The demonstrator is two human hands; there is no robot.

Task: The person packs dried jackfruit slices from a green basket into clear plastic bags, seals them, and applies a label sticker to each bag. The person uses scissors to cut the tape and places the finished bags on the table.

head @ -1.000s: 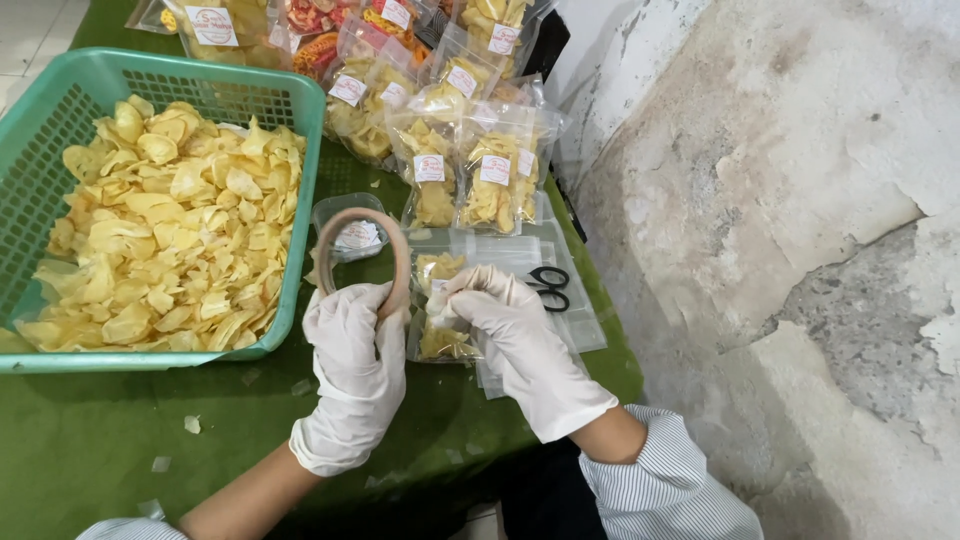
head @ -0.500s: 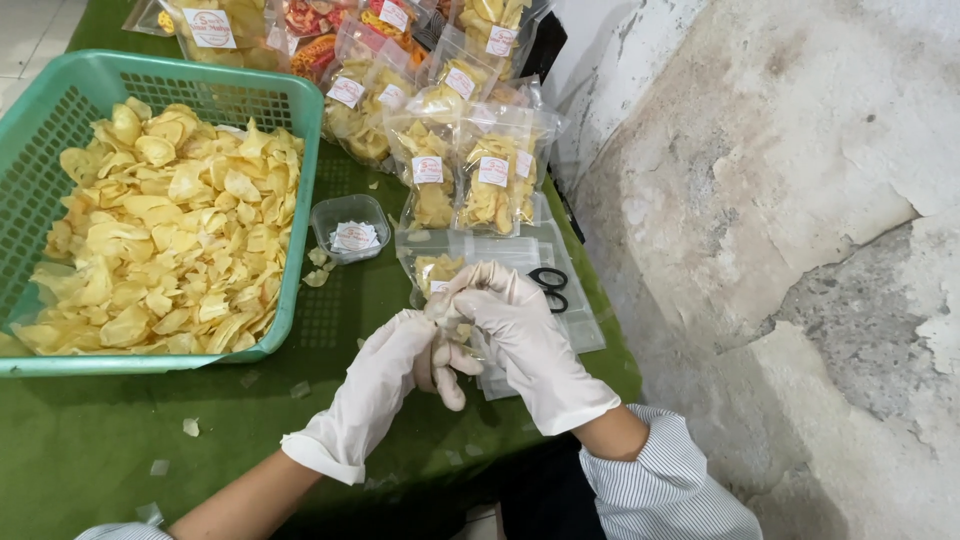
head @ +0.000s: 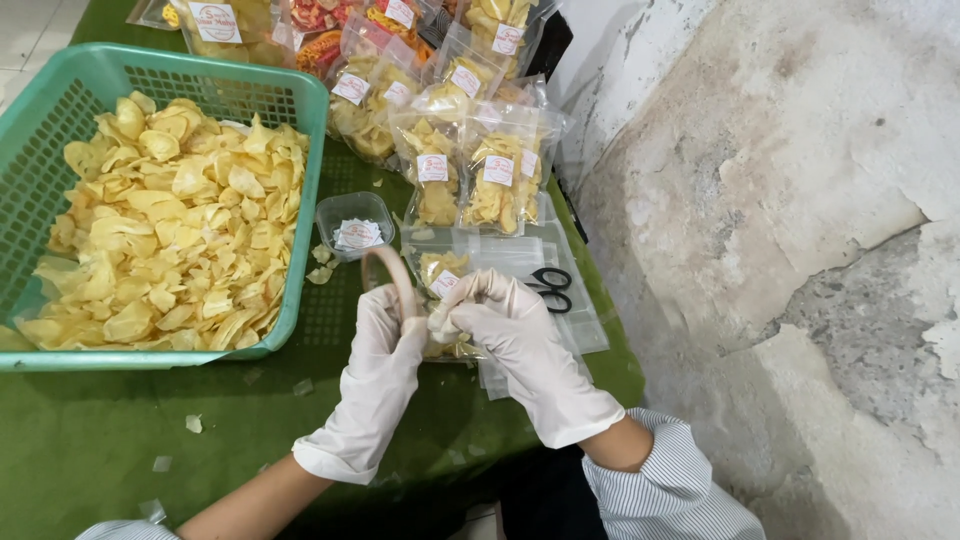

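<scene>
We have the green surface (head: 90,450) spread under everything, and far to the left of our grip sits the biggest container, a teal mesh basket (head: 300,110) heaped with loose yellow chips (head: 170,230). Up beyond the grip, clear packets (head: 470,170) of the same chips lean in rows, each with a small white label, and a few red-tinted packets show at the very top. Directly under the grip lies a flat stack of empty clear bags (head: 560,330), with black scissors (head: 550,288) on it just to the right of our knuckles. A small clear plastic tub (head: 350,225) holding a white label stands just up and left of the grip, crumbs scattered beside it. What has changed: half a second ago both gloved hands were bunched low over the filled bag (head: 440,275), and now the tan tape roll (head: 390,275) is lifted back up over it, as it stood a second ago, so we judge the closing of this bag's mouth is under way, not finished. Our left hand (head: 385,350) is clenched on the tape roll; our right hand (head: 505,325) pinches the gathered neck of the bag, which rests on the bag stack between both hands.
</scene>
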